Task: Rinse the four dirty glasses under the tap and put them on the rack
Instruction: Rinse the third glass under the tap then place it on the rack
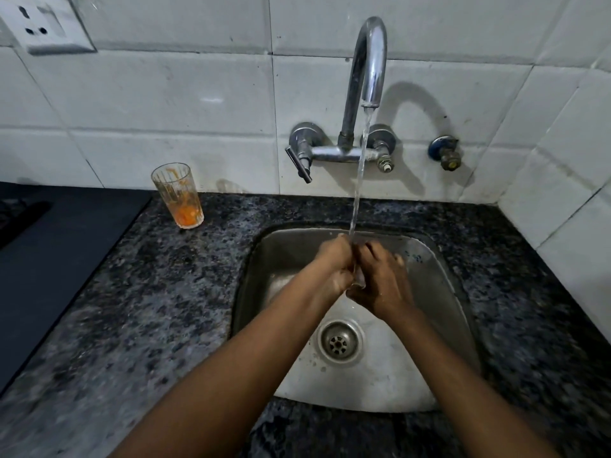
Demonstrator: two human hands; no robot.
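Observation:
Water runs from the chrome tap in a thin stream onto a clear glass held over the steel sink. My left hand and my right hand both wrap around this glass, which is mostly hidden between my fingers. A second glass, ribbed and smeared with orange residue, stands upright on the dark granite counter left of the sink, near the wall.
A drain sits in the sink's middle. The tap's lever handle points down at the left, a second valve is on the wall at the right. A dark mat covers the left counter. A wall socket is top left.

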